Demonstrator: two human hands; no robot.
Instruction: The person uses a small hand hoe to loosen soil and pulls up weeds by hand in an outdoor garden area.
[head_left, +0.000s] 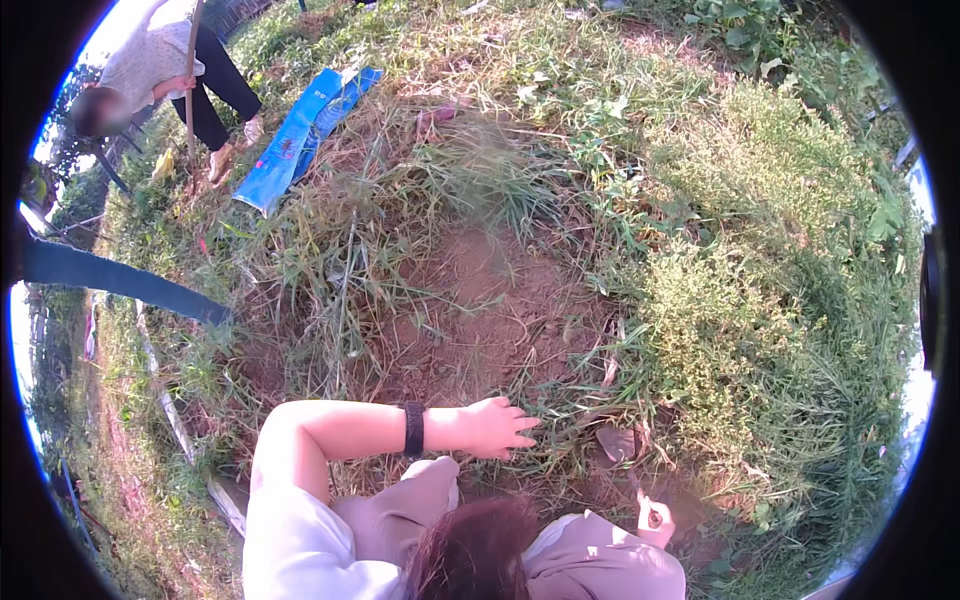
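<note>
My left hand (495, 429) hangs over loose grass at the near edge of a bare soil patch (499, 315). Its fingers are spread and hold nothing, and a black band circles the wrist. At my right side, beside the knee, my right hand (656, 523) grips the handle of a small digging tool. The tool's flat metal blade (616, 444) rests low among the grass and stems; whether it is a trowel or a hoe I cannot tell. Cut or pulled grass (502, 176) lies heaped beyond the soil.
Tall bushy weeds (720, 322) crowd the right side. A blue plastic sack (300, 142) lies flat at the upper left, near another person (217, 82) holding a long pole (193, 90). A blue-green post (127, 281) juts in from the left, above a pale wooden pole (169, 412).
</note>
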